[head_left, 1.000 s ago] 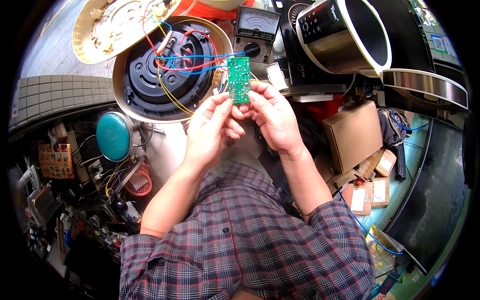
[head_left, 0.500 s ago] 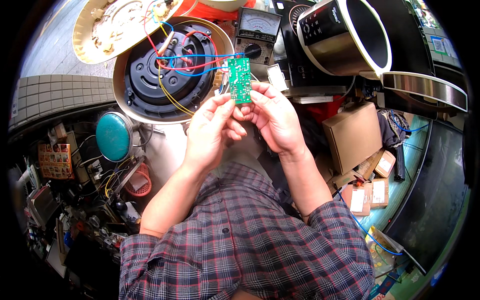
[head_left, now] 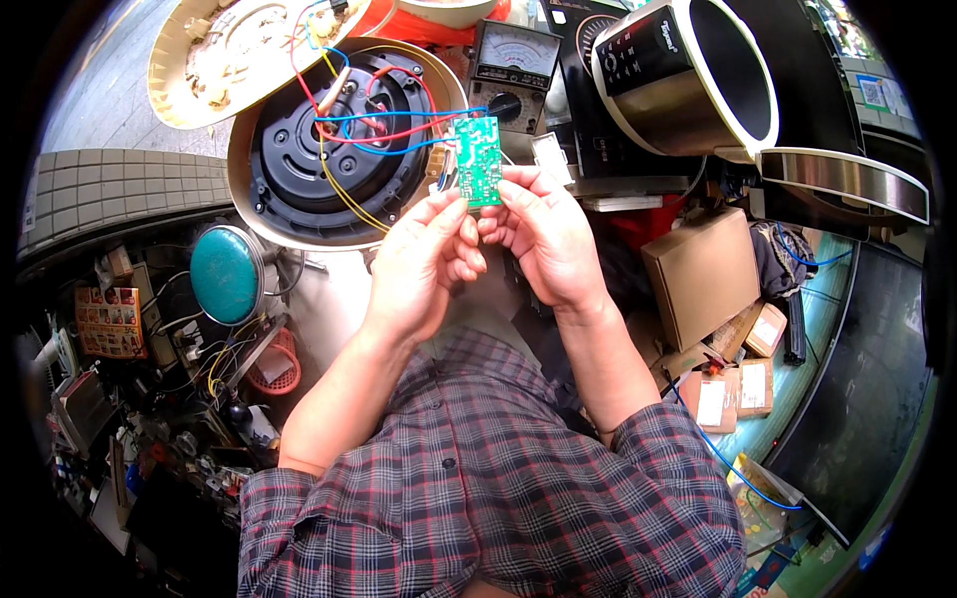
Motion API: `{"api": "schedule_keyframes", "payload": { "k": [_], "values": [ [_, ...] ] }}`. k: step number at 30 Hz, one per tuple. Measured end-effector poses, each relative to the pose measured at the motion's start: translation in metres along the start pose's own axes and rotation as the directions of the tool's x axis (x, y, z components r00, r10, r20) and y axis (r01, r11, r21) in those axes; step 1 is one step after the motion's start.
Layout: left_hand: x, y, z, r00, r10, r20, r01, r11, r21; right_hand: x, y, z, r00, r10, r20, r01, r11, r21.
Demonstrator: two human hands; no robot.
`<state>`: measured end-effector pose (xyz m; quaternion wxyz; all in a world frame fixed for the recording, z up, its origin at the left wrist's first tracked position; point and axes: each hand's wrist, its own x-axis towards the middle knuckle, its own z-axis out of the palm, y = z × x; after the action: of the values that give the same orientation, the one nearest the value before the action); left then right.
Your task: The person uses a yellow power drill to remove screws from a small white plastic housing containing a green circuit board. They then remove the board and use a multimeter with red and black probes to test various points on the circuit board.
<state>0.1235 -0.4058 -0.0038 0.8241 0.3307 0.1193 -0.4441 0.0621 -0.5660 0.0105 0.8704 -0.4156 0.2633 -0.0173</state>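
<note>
A green circuit board (head_left: 478, 154) is held upright between my left hand (head_left: 419, 264) and my right hand (head_left: 548, 239), each pinching a lower corner with thumb and fingers, the other fingers curled beneath. Red and blue wires (head_left: 399, 114) run from the board to a black heating base (head_left: 299, 154) in a round cream housing. An analog multimeter (head_left: 513, 55) stands just behind the board, with a small white plastic piece (head_left: 551, 157) to its right. A cream cover (head_left: 179, 70) with wires lies at the upper left.
A steel pot housing (head_left: 658, 95) rests on a black cooktop (head_left: 588, 149) at the upper right, beside a curved metal lid band (head_left: 842, 179). Cardboard boxes (head_left: 698, 279), a teal round stool (head_left: 224, 274), a red basket (head_left: 277, 359) and cluttered equipment surround me.
Little differs: the board and my fingers have shifted very slightly, and the surrounding things appear marginally displaced in the view. My grip on the board looks the same.
</note>
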Motion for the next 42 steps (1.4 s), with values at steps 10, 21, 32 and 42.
{"api": "schedule_keyframes", "payload": {
  "k": [10, 21, 32, 42],
  "values": [
    [0.001, -0.002, 0.001, 1.0, 0.016, -0.001, -0.016, 1.0, 0.004, 0.002, 0.003, -0.002, 1.0, 0.007, 0.024, -0.009, 0.999, 0.054],
    [0.001, -0.008, 0.003, 0.997, 0.066, -0.029, -0.066, 0.998, -0.004, 0.002, 0.007, 0.0, 1.0, -0.019, 0.02, 0.018, 1.0, 0.018],
    [0.002, -0.009, 0.007, 0.996, 0.075, -0.053, -0.076, 0.997, -0.021, 0.004, 0.007, -0.002, 0.999, -0.042, 0.026, 0.044, 0.996, -0.077],
    [0.003, -0.01, 0.007, 0.994, 0.092, -0.057, -0.092, 0.996, 0.002, 0.005, 0.008, -0.003, 0.998, -0.047, 0.032, 0.05, 0.995, -0.088]
  ]
}}
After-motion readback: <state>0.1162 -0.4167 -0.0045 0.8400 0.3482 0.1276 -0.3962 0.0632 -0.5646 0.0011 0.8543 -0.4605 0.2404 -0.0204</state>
